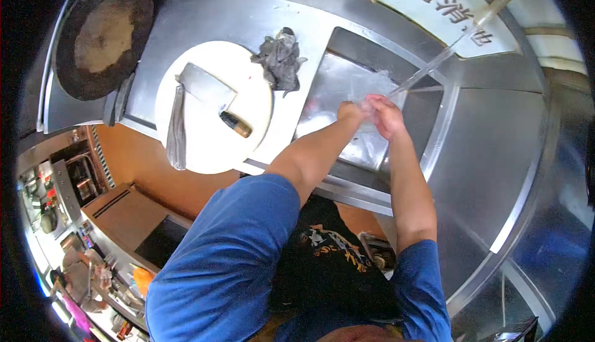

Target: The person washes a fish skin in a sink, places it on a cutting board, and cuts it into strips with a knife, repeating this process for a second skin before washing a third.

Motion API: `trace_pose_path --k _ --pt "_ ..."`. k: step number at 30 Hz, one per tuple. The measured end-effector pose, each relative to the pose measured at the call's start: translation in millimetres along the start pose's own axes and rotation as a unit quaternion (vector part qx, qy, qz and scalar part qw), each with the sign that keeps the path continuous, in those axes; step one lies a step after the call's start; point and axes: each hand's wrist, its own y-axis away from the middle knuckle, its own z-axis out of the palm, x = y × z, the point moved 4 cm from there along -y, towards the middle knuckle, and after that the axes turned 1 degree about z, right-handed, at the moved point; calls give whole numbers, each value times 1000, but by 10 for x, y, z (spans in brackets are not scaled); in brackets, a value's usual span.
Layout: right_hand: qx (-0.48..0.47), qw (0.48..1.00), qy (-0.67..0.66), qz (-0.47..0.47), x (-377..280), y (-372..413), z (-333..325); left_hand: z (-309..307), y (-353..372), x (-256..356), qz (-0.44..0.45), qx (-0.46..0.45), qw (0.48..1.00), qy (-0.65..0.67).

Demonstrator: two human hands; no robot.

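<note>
My left hand (351,112) and my right hand (387,117) meet over a metal sink (334,91), in a stream of water from a clear hose (434,63). Both sets of fingers are curled in and pressed together. Splashing water blurs the place where they touch, so anything between them is hidden. Left of the sink, a round white cutting board (248,81) bears a cleaver (207,88) with a dark and tan handle. A folded grey cloth (176,128) lies along its left side. A crumpled dark grey cloth (282,60) sits at the board's upper right edge.
A large blackened wok (102,32) stands at the upper left. Behind the sink is a white sign (440,10) with dark characters. A metal wall (489,156) borders the right side. Cardboard (127,218) and a cluttered shelf (111,286) are at the lower left.
</note>
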Motion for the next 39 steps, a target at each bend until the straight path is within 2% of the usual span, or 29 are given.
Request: trace_pose_path --k 1,2,3,4,5,6,7,8,9,10,12,13,14,16,18,20,21,22,24,28,30,32,33,34,35,36,37,38,39 --pt "24 988 149 32 -172 17 -207 410 -350 -262 69 -29 993 -88" --pt "48 957 285 -39 -515 27 -408 532 -379 -263 73 -21 995 -65" --pt "67 902 412 -108 -924 71 -531 639 -392 -251 77 -14 996 -43" --pt "170 800 543 -191 -1581 238 -480 485 -158 -90 14 30 995 90" --pt "240 755 502 -348 -2301 479 -410 324 55 11 -30 57 988 142" --pt "317 635 546 -445 -3024 723 -324 143 292 129 -71 89 974 195" --pt "331 622 544 -455 -3770 1012 -199 -16 509 200 -92 103 976 170" --pt "387 493 558 -545 -4280 1359 46 -54 521 139 -58 65 990 109" --pt "395 432 558 -588 -4616 1657 354 -92 536 79 -20 32 998 50" --pt "381 397 578 -603 -4802 1884 718 42 432 -177 72 -58 995 -46" --pt "370 351 646 -568 -4965 2045 1262 -9 569 -350 36 -191 981 0" --pt "382 325 684 -530 -5010 1981 1316 -186 893 -236 -91 -227 959 142" --pt "391 296 720 -492 -5051 1918 1368 -276 1147 -195 -212 -254 900 282" --pt "411 247 772 -417 -5086 1812 1475 -216 1351 -357 -257 -417 804 337" --pt "427 226 799 -358 -4970 1803 1590 -182 1535 -348 -220 -545 708 391" --pt "433 218 828 -282 -4810 1833 1768 -14 1649 -246 -142 -632 609 458" --pt "471 182 809 -302 -4988 1670 1526 39 1642 -186 -99 -633 633 434" --pt "485 185 797 -309 -5135 1539 1303 -170 1656 -68 -72 -628 648 424" --pt "490 255 764 -334 -5323 1351 1024 -690 1739 226 -35 -611 670 421" --pt "478 510 579 -420 -5854 768 191 -1783 1307 211 66 -531 721 441" --pt "440 642 393 -490 -5982 540 -182 -3010 1336 201 154 -396 781 458" --pt "353 721 192 -564 -5793 260 -450 -4318 1525 48 230 -209 856 413" --pt "299 732 157 -592 -5495 56 -554 -5043 1922 19 192 -30 946 260" --pt "271 809 244 -461 -4883 165 -231 -5439 1337 -518 281 -32 923 262" --pt "200 806 316 -458 -4117 -184 -142 -5932 1530 -696 191 108 954 204" --pt "124 795 380 -456 -3340 -492 -6 -6325 1558 -971 206 167 941 209" --pt "88 790 438 -419 -2387 -131 826 -6742 1151 -1454 143 256 955 37" --pt "50 778 496 -382 -1383 330 1799 -7063 888 -1910 116 281 953 16" --pt "9 759 550 -348 -372 820 2802 -7200 1112 -1956 52 293 953 63"
